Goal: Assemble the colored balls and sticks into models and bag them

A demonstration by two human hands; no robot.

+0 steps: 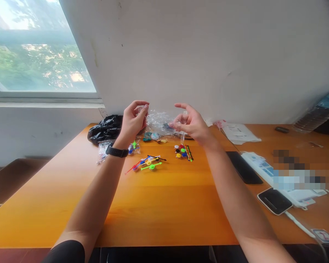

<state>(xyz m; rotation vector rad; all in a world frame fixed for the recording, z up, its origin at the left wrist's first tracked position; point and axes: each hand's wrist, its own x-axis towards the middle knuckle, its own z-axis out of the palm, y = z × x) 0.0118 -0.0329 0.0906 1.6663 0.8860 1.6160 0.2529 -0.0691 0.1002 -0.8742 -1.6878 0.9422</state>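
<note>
The clear plastic (159,118) is positioned between the left hand (133,119), whose fingers are curled, and the right hand (193,125), whose index finger is extended; whether it is gripped by either cannot be determined. In front of the clear plastic, arrow spinners (152,167) are grouped on the table (164,208), and colored discs (178,155) are clustered to its front right. A black plastic bag (105,128) is placed to its left.

- Cannot read any text, brand, number or sign.
- On the small card (324,236) near the front edge of the wooden surface (289,233), too blurred to decipher.
- On the white sheet (237,133) by the back edge, too faint to make out.
</note>
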